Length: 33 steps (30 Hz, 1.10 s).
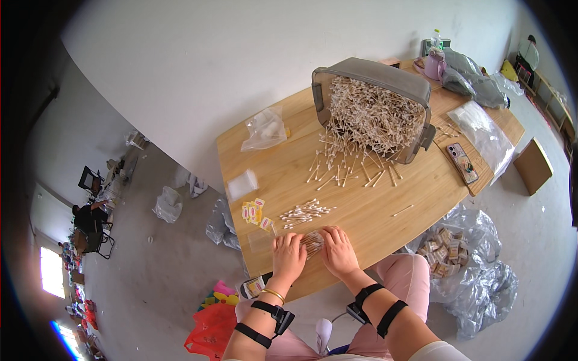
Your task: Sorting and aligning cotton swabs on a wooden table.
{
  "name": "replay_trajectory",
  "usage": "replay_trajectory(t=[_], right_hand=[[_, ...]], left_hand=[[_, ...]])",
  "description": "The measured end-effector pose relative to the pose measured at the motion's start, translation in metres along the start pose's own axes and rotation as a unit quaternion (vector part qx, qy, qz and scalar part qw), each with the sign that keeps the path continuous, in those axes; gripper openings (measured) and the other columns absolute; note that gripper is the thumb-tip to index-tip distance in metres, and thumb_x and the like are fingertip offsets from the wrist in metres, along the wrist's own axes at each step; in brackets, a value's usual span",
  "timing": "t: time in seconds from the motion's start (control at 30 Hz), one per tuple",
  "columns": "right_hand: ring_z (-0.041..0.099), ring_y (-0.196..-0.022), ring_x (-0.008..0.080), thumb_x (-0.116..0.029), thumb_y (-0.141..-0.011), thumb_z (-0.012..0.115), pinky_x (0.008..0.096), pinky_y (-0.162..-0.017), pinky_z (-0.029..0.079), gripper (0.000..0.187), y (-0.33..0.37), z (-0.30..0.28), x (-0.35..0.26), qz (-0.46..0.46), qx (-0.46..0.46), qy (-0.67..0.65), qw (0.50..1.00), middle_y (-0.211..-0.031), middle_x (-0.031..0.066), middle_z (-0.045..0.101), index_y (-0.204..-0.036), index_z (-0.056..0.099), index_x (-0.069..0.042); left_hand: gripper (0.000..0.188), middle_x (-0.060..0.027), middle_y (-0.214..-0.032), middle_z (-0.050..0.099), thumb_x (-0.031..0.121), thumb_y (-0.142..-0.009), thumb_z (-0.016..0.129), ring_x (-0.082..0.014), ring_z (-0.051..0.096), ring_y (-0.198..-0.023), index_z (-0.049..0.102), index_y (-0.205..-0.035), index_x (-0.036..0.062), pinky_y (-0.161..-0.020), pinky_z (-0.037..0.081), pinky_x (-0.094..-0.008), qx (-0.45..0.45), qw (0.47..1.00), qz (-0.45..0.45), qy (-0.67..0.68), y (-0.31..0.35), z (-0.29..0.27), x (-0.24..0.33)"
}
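At the table's near edge, a bundle of cotton swabs (312,243) lies between my two hands. My left hand (289,257) grips its left side with bent fingers. From the right, my right hand (339,249) closes on the same bundle. Whether clear plastic wraps it I cannot tell. Just beyond my hands is a loose pile of cotton swabs (306,212). Small yellow-and-white printed cards (255,212) lie to its left. A clear flat bag (260,242) rests beside my left hand, and a stack of clear bags (242,185) sits farther up.
A grey plastic bin (368,67) lies tipped on its side, spilling swabs onto the wooden table (283,168). A phone (462,162) and plastic sheeting (481,129) lie at the right. On the floor, a clear sack (475,240) holds packed bundles; a red bag (211,328) is at lower left.
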State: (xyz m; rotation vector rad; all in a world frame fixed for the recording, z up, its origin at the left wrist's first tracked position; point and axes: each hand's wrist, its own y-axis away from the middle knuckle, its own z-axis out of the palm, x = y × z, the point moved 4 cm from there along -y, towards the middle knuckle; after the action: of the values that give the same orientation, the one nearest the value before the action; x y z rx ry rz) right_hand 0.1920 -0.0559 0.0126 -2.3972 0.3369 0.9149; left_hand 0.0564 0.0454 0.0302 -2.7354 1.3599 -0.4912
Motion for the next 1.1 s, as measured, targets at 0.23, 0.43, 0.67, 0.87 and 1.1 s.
replay_trajectory(t=[0.23,0.43,0.67,0.87,1.1], right_hand=[[0.050,-0.133,0.0371,-0.009,-0.089,0.059,0.0478,-0.118,0.038,0.046,0.000,0.003,0.001,-0.004,-0.008,-0.023,1.000,-0.134,0.0193,0.057,-0.133,0.057,0.002],[0.046,-0.138,0.0409,-0.006,-0.091,0.058,0.0488,-0.118,0.037,0.046,0.000,-0.006,-0.002,-0.013,-0.026,-0.072,0.997,-0.139,0.0218,0.054,-0.136,0.054,0.003],[0.042,-0.141,0.0441,-0.009,-0.094,0.058,0.0498,-0.119,0.036,0.048,-0.007,0.009,-0.006,0.019,-0.045,-0.133,0.990,-0.140,0.0249,0.051,-0.140,0.050,0.005],[0.039,-0.144,0.0449,-0.013,-0.097,0.057,0.0495,-0.122,0.032,0.051,-0.004,0.031,-0.020,0.015,-0.053,-0.136,0.989,-0.145,0.0269,0.049,-0.143,0.047,0.007],[0.033,-0.149,0.0446,-0.018,-0.100,0.056,0.0496,-0.125,0.027,0.057,0.002,0.025,-0.025,0.021,-0.036,-0.103,0.994,-0.153,0.0287,0.043,-0.148,0.042,0.009]], left_hand=[[0.076,-0.0192,-0.160,0.037,0.032,-0.094,0.070,-0.0369,0.034,-0.150,0.037,-0.154,-0.0001,-0.127,0.018,-0.0572,-0.016,1.000,0.001,0.012,0.023,0.025,0.008],[0.078,-0.0173,-0.158,0.039,0.037,-0.092,0.073,-0.0365,0.035,-0.150,0.039,-0.153,0.0023,-0.125,0.020,-0.0590,-0.001,1.000,-0.001,0.003,0.026,0.025,0.010],[0.076,-0.0187,-0.155,0.042,0.032,-0.090,0.073,-0.0404,0.036,-0.148,0.040,-0.152,0.0019,-0.125,0.024,-0.0585,0.032,0.998,0.005,0.059,0.031,0.030,0.006],[0.073,-0.0226,-0.155,0.040,0.024,-0.091,0.069,-0.0417,0.035,-0.149,0.038,-0.152,0.0001,-0.126,0.024,-0.0561,0.034,0.993,-0.006,0.113,0.030,0.034,0.010],[0.068,-0.0204,-0.153,0.043,0.022,-0.095,0.065,-0.0385,0.038,-0.148,0.037,-0.152,-0.0016,-0.127,0.023,-0.0559,0.042,0.995,-0.010,0.091,0.032,0.034,0.007]])
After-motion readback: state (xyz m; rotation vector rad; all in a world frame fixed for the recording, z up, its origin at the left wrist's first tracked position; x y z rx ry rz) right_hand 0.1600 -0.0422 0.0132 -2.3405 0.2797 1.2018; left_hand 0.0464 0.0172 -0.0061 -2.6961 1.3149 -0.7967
